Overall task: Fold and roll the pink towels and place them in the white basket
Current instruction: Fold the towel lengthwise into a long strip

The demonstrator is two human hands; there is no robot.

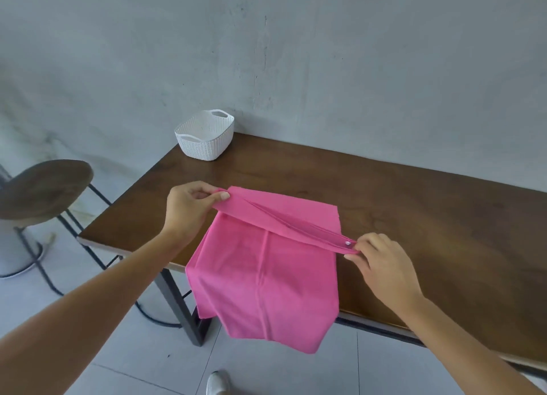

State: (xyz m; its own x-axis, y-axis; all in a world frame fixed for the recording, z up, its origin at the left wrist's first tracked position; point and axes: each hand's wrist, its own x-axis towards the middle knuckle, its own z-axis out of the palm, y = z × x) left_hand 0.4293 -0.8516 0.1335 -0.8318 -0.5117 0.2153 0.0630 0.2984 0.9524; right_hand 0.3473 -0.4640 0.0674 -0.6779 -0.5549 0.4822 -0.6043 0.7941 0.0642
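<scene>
One pink towel [266, 264], one white basket [205, 135], one table [414, 217], one stool [44, 187] — two hands.

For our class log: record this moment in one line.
step: folding | left hand: pinches pink towel end | right hand: pinches other end | towel: overhangs table edge | white basket: no towel inside
</scene>
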